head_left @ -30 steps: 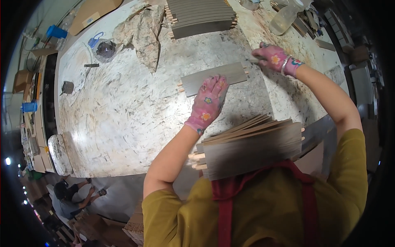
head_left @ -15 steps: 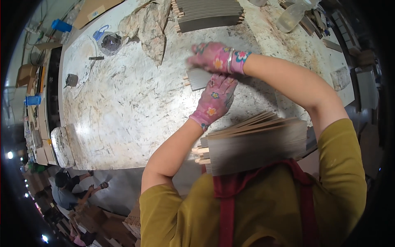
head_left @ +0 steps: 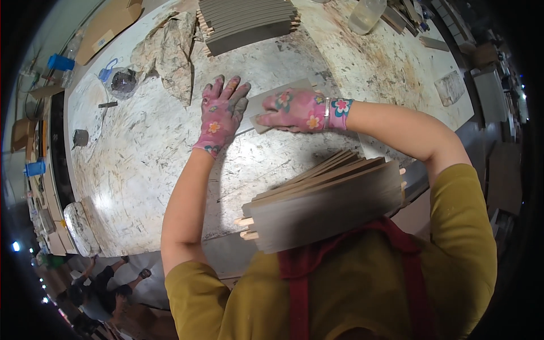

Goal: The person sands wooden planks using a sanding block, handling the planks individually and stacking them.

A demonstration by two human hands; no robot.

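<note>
**Both gloved hands on one grey panel at mid-bench**

The workbench (head_left: 170, 170) fills the view, its pale top scuffed and stained. At six o'clock, against the person's chest, sits the near stack of panels (head_left: 326, 207), fanned out, wooden dowel ends poking out on its left. Up at twelve o'clock lies the far stack of panels (head_left: 249, 22), squared up, pegs showing along its edges. At eleven o'clock a crumpled stained cloth (head_left: 167, 54) sprawls beside that far stack.

Now the centre: a single grey panel (head_left: 272, 93) lies flat on the bench, just above the middle. The right hand (head_left: 294, 110), in a pink flowered glove, is laid across it, fingers pointing toward nine o'clock and curled over the panel's near edge; whether it grips or only presses cannot be told. The left hand (head_left: 221, 113), in a matching glove, sits at the panel's nine o'clock end, fingers spread wide and flat, pointing to twelve, the finger side touching the panel's left edge. Much of the panel is hidden under the right hand.

Smaller items: a clear plastic bottle (head_left: 365, 14) at one o'clock, a round glass jar (head_left: 120, 80) with a blue scoop (head_left: 106, 72) at ten o'clock, a small dark cup (head_left: 80, 137) at nine.
</note>
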